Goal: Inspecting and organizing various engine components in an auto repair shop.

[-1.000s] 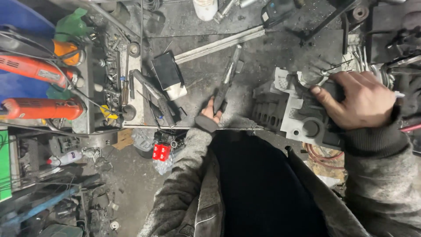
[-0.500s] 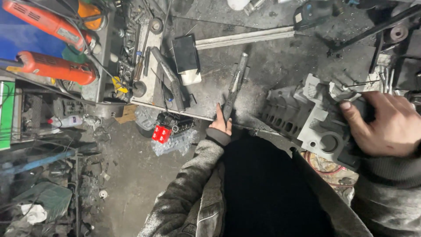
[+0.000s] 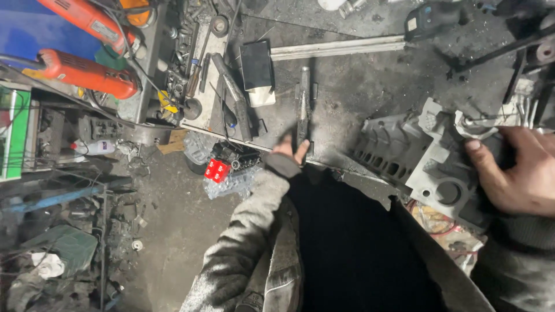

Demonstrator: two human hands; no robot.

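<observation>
The left hand (image 3: 291,151) is reaching out to the near edge of a dirty dark metal workbench (image 3: 358,81), its fingers curling around the lower end of a long, slim dark metal tool (image 3: 303,107) that is lying lengthwise across the bench top, pointing away from the person; the grip is looking narrow and closed on the tool's end, though the grey sleeve is hiding most of the palm. The right hand (image 3: 520,170) is resting, with fingers spread wide and flat, on the right side of a large grey cast-metal engine part with a row of holes and a round bore (image 3: 422,162), which is sitting at the bench's near right edge and is partly overhanging it; the hand is pressing on it rather than wrapping around it. Just left of the slim tool a black rectangular block (image 3: 256,66) is lying, and beyond it a long pale metal bar (image 3: 338,48) is running across the bench. At the far left two orange power tools (image 3: 87,72) are lying. Below the bench edge, a small red box (image 3: 215,170) is sitting on crumpled clear plastic.
</observation>
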